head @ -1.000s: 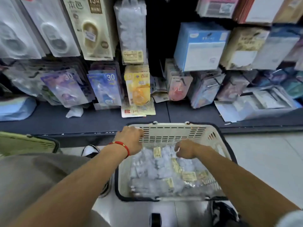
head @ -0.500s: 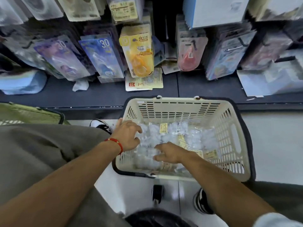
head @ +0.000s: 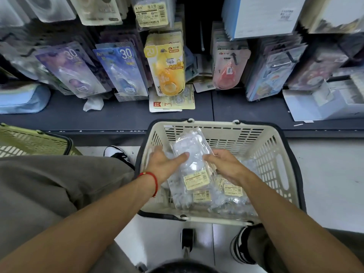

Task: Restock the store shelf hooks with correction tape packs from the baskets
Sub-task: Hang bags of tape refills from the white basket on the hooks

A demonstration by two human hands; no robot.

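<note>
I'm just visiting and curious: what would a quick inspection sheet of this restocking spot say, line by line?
Surface: dark shelf ledge under the hooks; pale tiled floor below.
Job's things: cream basket on the floor, holding clear packs with yellow labels; one clear pack lifted above the pile.
Clutter: crumpled white wrapper and loose cards on the ledge.
Hands: left hand and right hand grip the lifted pack from either side.
Cables: nothing seen.
Surroundings: hooks full of hanging packs, among them a yellow pack; green basket at left.
</note>
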